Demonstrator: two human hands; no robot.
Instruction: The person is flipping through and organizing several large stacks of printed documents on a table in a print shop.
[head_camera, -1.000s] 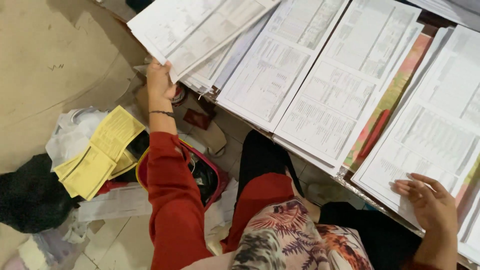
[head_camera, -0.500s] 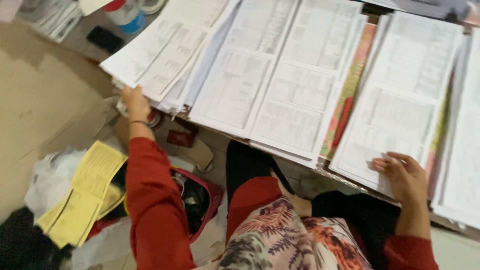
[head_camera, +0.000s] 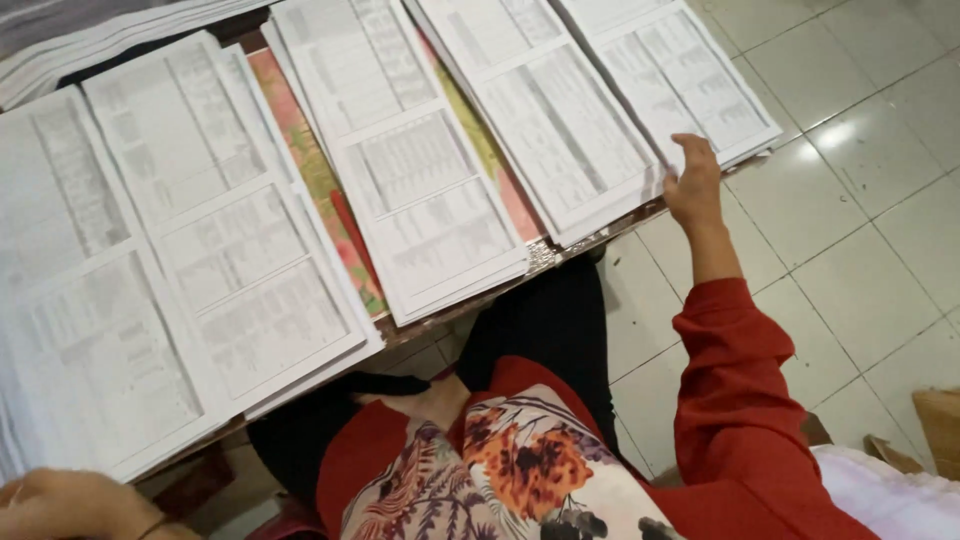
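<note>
Now the right hand (head_camera: 693, 185) reaches to the far-right stack of printed sheets (head_camera: 672, 85) on the table (head_camera: 540, 255), fingers loosely spread on its near edge, holding nothing. Left hand (head_camera: 70, 505), near left: grip cannot be told. Seemingly mid-collating; lifting one sheet needs a pinch.

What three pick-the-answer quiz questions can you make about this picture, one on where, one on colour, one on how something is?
1. Where is the right hand?
A. on the edge of the far-right paper stack
B. on the floor
C. in the lap

2. What colour are the sleeves?
A. blue
B. red
C. green

3. How do the paper stacks lie?
A. rolled up
B. crumpled in balls
C. flat, side by side on the table

Answers: 1 A, the fingers rest on that stack's near corner. 2 B, the sleeve on the right arm is plainly red. 3 C, the printed sheets lie flat in rows across the table.
</note>
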